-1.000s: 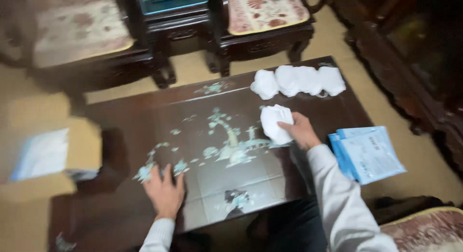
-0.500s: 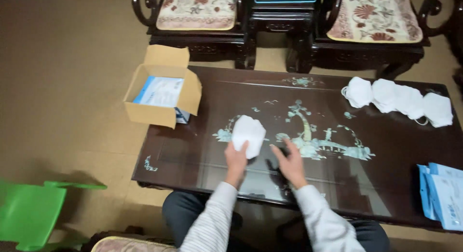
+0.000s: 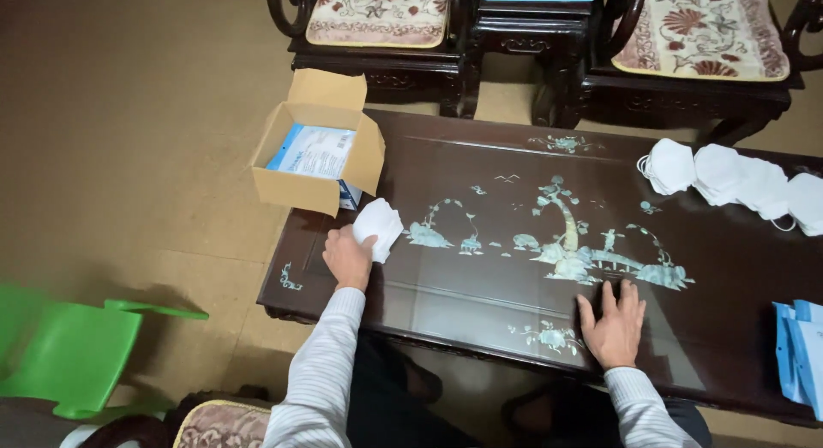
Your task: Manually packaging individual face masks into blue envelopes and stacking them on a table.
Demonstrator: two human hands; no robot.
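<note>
Fingers (image 3: 367,239) half-hidden behind white mask (image 3: 379,228)

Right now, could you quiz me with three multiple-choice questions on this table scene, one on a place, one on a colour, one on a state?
1. Where does the cardboard box stand?
A. on the table's far left corner
B. on the green chair
C. on the floor under the table

2. What colour is the folded mask in the left hand?
A. blue
B. white
C. black

3. How is the right hand?
A. gripping a mask
B. lifted in the air
C. lying flat on the table, holding nothing

Answers: 1 A, the box sits at the dark table's far left corner with its flaps open. 2 B, the mask is plain white. 3 C, its palm is down and its fingers spread on the tabletop.
</note>
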